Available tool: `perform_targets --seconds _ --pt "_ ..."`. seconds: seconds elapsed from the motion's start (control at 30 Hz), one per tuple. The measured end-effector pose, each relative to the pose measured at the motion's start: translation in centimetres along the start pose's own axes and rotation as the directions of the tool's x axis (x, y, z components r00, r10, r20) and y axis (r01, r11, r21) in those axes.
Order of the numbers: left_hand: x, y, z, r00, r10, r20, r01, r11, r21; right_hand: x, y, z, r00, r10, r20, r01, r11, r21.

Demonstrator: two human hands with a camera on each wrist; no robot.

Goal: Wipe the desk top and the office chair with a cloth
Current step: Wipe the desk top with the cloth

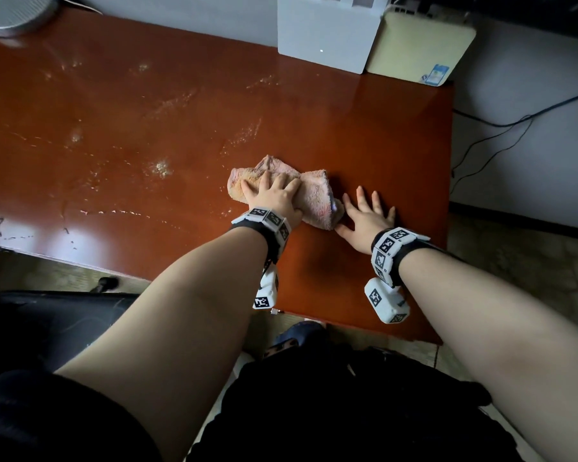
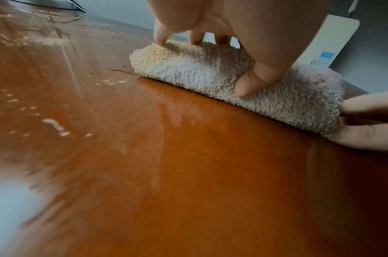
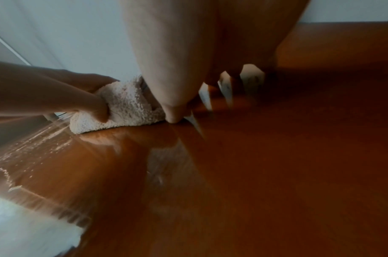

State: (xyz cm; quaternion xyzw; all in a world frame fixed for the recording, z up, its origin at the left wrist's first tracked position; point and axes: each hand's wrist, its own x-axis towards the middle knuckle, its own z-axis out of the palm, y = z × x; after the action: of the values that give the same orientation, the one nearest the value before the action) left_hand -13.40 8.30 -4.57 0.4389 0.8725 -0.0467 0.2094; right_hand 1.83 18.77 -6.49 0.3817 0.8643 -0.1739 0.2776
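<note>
Cloth (image 1: pixel 314 198) — a pale pink, fluffy bundle — is lying crumpled on the reddish-brown desk top (image 1: pixel 147 135), toward the desk's right end and well in front of the white box (image 1: pixel 327 31) that is standing at the back edge. The left hand (image 1: pixel 274 195) is pressing down on the cloth's left half, its fingers curling over the pile and its thumb (image 2: pixel 252 81) digging into the near side, so the hand is clamped on the cloth. The right hand (image 1: pixel 364 218) is lying flat on the bare desk just beside the cloth's right edge, fingers spread apart and straight, holding nothing; its thumb (image 3: pixel 173 111) is touching the cloth's fringe. Left of the cloth, wet streaks and pale specks (image 1: pixel 162 168) are glistening across the wood, while the surface nearest the cloth is looking smooth and shiny. A beige box (image 1: pixel 421 45) with a blue sticker is sitting beside the white box — on its right. A dark office chair (image 1: pixel 47 315) is showing at the desk's near edge, well left of the cloth. Black cables (image 1: pixel 501 128) are trailing along the wall past the desk's right end.
</note>
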Motion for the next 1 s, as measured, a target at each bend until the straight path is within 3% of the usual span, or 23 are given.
perform_targets --seconds 0.6,1.0 --pt "-8.6 -5.2 2.5 0.975 0.212 0.070 -0.217 0.974 0.070 -8.3 -4.8 6.7 0.993 0.115 -0.001 -0.114 0.990 0.084" --pt "-11.8 -8.5 3.2 0.940 0.339 -0.023 -0.336 0.937 0.098 -9.8 -6.9 7.8 0.985 0.174 -0.002 -0.172 0.974 0.147"
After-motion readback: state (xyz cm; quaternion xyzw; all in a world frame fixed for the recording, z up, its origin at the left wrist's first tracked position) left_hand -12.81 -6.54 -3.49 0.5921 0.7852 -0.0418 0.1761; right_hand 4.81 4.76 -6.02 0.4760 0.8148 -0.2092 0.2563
